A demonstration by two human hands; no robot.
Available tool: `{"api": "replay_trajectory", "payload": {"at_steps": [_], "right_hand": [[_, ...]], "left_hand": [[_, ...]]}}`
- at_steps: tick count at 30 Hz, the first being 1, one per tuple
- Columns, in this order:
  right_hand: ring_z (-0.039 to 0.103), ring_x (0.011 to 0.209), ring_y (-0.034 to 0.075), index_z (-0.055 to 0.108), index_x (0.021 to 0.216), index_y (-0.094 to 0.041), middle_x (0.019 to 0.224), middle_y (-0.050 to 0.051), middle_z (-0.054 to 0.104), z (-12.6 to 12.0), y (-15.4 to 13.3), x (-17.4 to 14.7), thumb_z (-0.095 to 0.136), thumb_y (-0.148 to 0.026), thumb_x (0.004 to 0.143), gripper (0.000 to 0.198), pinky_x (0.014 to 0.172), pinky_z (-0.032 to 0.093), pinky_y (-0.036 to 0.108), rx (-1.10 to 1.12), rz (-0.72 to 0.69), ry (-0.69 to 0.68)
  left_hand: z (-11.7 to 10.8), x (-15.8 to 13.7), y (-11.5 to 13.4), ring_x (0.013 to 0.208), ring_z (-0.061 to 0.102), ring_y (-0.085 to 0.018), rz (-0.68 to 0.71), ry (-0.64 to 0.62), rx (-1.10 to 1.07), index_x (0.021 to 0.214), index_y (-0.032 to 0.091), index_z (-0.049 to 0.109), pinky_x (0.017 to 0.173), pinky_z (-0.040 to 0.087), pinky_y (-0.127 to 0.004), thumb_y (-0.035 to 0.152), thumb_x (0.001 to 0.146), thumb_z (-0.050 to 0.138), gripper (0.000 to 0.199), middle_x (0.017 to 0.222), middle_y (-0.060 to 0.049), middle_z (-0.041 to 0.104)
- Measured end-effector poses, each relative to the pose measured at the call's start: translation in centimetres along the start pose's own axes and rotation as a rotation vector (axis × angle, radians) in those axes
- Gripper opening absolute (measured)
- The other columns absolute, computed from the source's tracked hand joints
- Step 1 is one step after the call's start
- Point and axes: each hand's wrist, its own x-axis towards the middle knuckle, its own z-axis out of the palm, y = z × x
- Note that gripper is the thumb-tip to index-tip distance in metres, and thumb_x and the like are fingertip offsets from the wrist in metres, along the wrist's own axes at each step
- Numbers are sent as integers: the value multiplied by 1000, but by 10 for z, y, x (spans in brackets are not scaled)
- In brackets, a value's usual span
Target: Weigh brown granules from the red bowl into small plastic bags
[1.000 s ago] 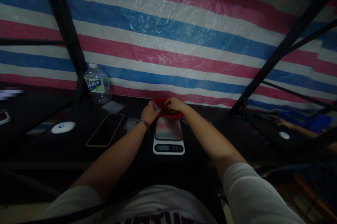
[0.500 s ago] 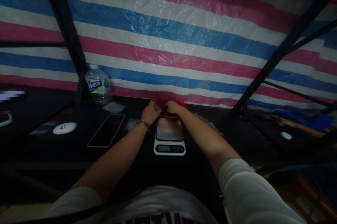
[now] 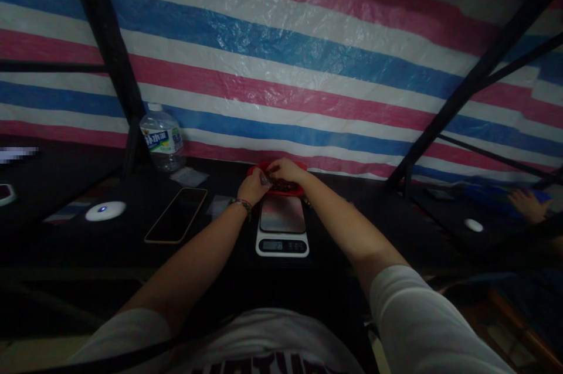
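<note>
A red tray (image 3: 301, 191) with small dark brown pieces (image 3: 284, 185) in it stands at the far side of the black table, just behind a white kitchen scale (image 3: 282, 247). My left hand (image 3: 254, 188) is closed on a small clear plastic bag (image 3: 264, 179) at the tray's left side. Over the tray, the fingers of my right hand (image 3: 285, 170) are pinched together close to the bag; whatever they hold is too small to make out. The scale's metal plate (image 3: 282, 214) bears nothing, and its display is lit.
Left of the scale lie a phone (image 3: 176, 216), a white oval device (image 3: 105, 210) and flat clear bags (image 3: 219, 206). A large plastic bottle (image 3: 162, 142) stands by the black frame post. On the right are another person's hand (image 3: 529, 205) and a white oval object (image 3: 474, 225).
My right hand has lifted a little and shifted toward the back of the tray, showing more of the brown pieces. The other person's hand at the right has moved rightward and spread.
</note>
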Motion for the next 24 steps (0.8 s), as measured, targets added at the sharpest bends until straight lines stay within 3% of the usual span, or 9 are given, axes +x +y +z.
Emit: {"api": "replay_trajectory", "payload": {"at_steps": [9,14,20,24], "right_hand": [[65,82,13,73,95,-15,93,3,73,4,8,6,68,-15,75,21,75,47,20,-36,43,86],[65,77,14,72,93,-13,89,5,73,9,15,5,64,-18,77,19,73,48,22,101,35,118],[66,89,14,70,101,-13,100,5,72,12,19,3,56,2,69,38,81,49,21,301,43,92],[67,84,15,71,93,-11,91,7,73,14,19,2,60,0,67,30,79,51,24,239,93,135]], "left_hand": [[2,1,0,85,67,-25,-6,-9,-7,106,21,50,67,44,-29,39,78,66,37,93,-8,69],[5,2,-1,87,67,-25,-2,-4,3,107,20,49,68,44,-30,39,78,65,37,94,-9,69],[9,4,-4,86,67,-25,2,3,9,105,21,48,67,43,-29,39,78,65,37,94,-9,69],[9,3,-4,85,68,-26,-17,3,12,104,21,48,65,43,-29,40,78,64,37,91,-9,69]]}}
